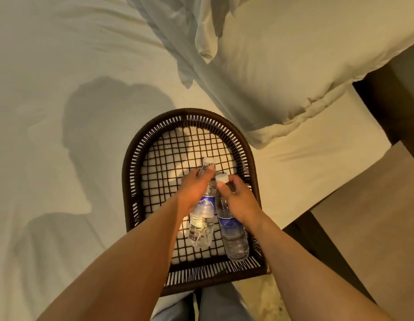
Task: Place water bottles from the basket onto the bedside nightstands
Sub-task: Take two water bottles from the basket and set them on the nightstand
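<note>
Water bottles, two of them, lie in a dark woven basket [132, 158] that rests on the bed [62, 66] near a pillow [294, 66]; the left hand [194, 191] is wrapped around the neck of the left bottle [202, 218]; the right hand [238, 200] grips the neck of the right bottle [233, 237] just under its white cap; both bottles point caps away from the person.
</note>
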